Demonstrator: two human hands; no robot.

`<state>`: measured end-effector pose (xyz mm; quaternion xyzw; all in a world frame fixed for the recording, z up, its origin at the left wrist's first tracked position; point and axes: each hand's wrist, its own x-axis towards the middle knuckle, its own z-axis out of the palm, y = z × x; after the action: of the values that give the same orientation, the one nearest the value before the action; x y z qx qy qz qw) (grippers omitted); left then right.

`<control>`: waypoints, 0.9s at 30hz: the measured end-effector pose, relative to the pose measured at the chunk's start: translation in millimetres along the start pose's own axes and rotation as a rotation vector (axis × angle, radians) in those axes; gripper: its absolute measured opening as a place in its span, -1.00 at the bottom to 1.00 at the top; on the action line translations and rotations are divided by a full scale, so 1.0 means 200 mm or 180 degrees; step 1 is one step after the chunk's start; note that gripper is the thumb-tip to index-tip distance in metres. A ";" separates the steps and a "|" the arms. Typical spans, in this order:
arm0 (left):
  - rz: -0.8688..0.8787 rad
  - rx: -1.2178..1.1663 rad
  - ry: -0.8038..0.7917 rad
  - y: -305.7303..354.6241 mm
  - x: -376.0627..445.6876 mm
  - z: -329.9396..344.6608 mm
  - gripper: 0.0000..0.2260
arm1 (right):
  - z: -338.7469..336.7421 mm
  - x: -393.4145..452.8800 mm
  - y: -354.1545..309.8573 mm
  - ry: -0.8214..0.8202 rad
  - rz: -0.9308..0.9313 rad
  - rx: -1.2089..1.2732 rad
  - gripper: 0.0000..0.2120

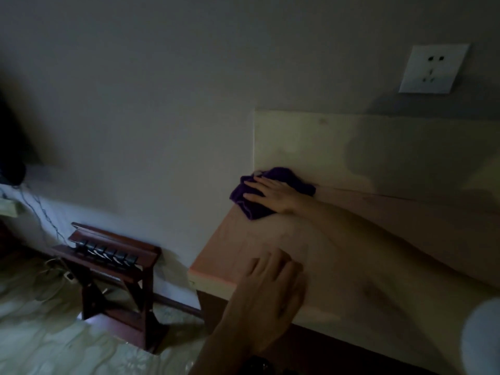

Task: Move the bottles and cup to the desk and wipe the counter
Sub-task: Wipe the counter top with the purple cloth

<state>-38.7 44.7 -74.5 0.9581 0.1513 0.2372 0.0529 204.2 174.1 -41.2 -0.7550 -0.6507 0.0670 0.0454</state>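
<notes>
Right hand presses, fingers flat, on crumpled purple cloth at far-left corner of pale wooden counter, left hand open near front edge (no bottles/cup visible): overshoot could drop cloth off edge.

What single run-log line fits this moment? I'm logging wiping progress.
step: wiping | right hand: presses purple cloth at counter far-left corner | left hand: flat on counter

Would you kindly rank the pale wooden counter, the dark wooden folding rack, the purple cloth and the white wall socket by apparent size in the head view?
1. Pale wooden counter
2. Dark wooden folding rack
3. Purple cloth and white wall socket: these look alike, so unranked.
</notes>
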 end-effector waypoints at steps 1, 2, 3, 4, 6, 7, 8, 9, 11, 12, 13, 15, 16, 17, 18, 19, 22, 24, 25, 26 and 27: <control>-0.0055 0.0007 -0.0010 0.01 0.00 0.01 -0.68 | 0.00 0.01 0.02 -0.0033 -0.0075 -0.0038 -0.09; -0.0117 0.0015 -0.0048 0.03 0.00 0.01 -0.63 | 0.01 0.01 0.04 -0.0071 -0.0136 -0.0072 -0.08; -0.0153 0.0024 -0.0058 0.05 0.00 0.02 -0.60 | 0.02 0.00 0.05 -0.0072 -0.0168 -0.0080 -0.14; -0.0161 0.0053 -0.0044 0.09 0.00 0.02 -0.58 | 0.02 -0.03 0.07 -0.0047 -0.0158 -0.0084 -0.24; -0.0145 0.0095 -0.0086 0.20 0.01 0.04 -0.60 | 0.01 -0.14 0.17 -0.0040 -0.0170 -0.0068 -0.31; -0.0124 0.0131 -0.0146 0.25 0.03 0.05 -0.61 | -0.01 -0.22 0.24 -0.0085 -0.0194 -0.0097 -0.29; -0.0065 0.0207 -0.0225 0.31 0.05 0.06 -0.60 | -0.04 -0.31 0.32 -0.0152 -0.0242 -0.0192 -0.26; 0.0031 0.0301 -0.0289 0.35 0.08 0.08 -0.59 | -0.05 -0.40 0.41 -0.0207 -0.0311 -0.0331 -0.26; 0.0230 0.0414 -0.0386 0.44 0.15 0.11 -0.55 | -0.08 -0.58 0.61 -0.0257 -0.0297 -0.0398 -0.36; 0.0314 0.0448 -0.0405 0.48 0.18 0.12 -0.54 | -0.09 -0.67 0.71 -0.0204 -0.0172 -0.0271 -0.39; 0.0413 0.0492 -0.0392 0.54 0.22 0.14 -0.52 | -0.10 -0.77 0.82 -0.0123 -0.0013 -0.0122 -0.39; 0.0587 0.0570 -0.0390 0.66 0.29 0.18 -0.47 | -0.12 -0.98 1.01 -0.0033 0.0234 0.0080 -0.39; 0.0676 0.0597 -0.0409 0.71 0.32 0.20 -0.45 | -0.12 -1.09 1.11 -0.0016 0.0297 0.0100 -0.40; 0.0771 0.0616 -0.0428 0.75 0.35 0.23 -0.44 | -0.13 -1.20 1.20 0.0012 0.0351 0.0123 -0.40; 0.0844 0.0626 -0.0447 0.78 0.37 0.24 -0.42 | -0.14 -1.31 1.29 0.0044 0.0432 0.0166 -0.41; 0.0876 0.0626 -0.0454 0.79 0.39 0.26 -0.42 | -0.15 -1.41 1.37 0.0076 0.0515 0.0213 -0.42; 0.0817 0.0631 -0.0441 0.80 0.40 0.28 -0.43 | -0.16 -1.69 1.58 0.0181 0.0753 0.0263 -0.43; 0.0755 0.0613 -0.0466 0.80 0.39 0.29 -0.44 | -0.18 -1.86 1.68 0.0217 0.0935 0.0240 -0.44; 0.0725 0.0605 -0.0482 0.79 0.39 0.29 -0.44 | -0.18 -1.94 1.72 0.0251 0.1036 0.0218 -0.44; 0.0710 0.0619 -0.0489 0.79 0.39 0.29 -0.44 | -0.18 -2.02 1.77 0.0290 0.1153 0.0196 -0.43; 0.0699 0.0643 -0.0489 0.80 0.39 0.29 -0.44 | -0.18 -2.09 1.80 0.0307 0.1284 0.0181 -0.41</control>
<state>96.9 -83.5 -64.7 0.9847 0.0643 0.1512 -0.0585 502.1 -292.5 -43.7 -0.8707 -0.4813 0.0568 0.0835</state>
